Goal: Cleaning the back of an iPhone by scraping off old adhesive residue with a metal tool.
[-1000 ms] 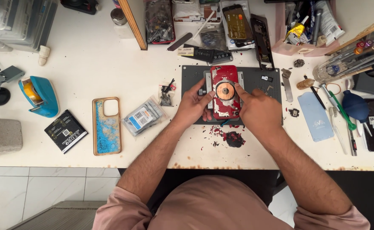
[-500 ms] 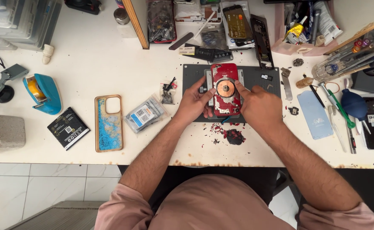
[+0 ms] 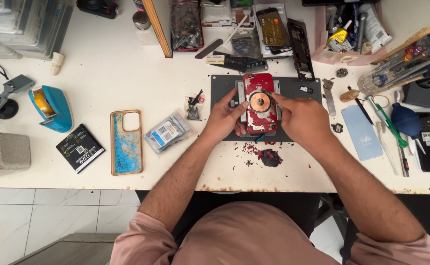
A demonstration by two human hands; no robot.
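A red phone back [image 3: 259,105] with flaking paint and a round copper coil at its middle lies on a dark grey work mat [image 3: 220,86]. My left hand [image 3: 223,120] grips the phone's left edge with thumb and fingers. Against its right edge rests my right hand [image 3: 301,120], the index finger reaching toward the coil. Red paint chips and a dark clump [image 3: 270,157] lie on the table just in front of the mat.
Left of the mat lie a small parts bag [image 3: 168,131], a blue patterned phone case [image 3: 126,142], a black battery [image 3: 80,147], a teal tape dispenser [image 3: 50,105] and a grey block [image 3: 4,153]. Tools, a blue blower [image 3: 407,121] and phones crowd the right and back.
Both hands stay on the red phone back; they have shifted only slightly, the right index finger edging toward the coil.
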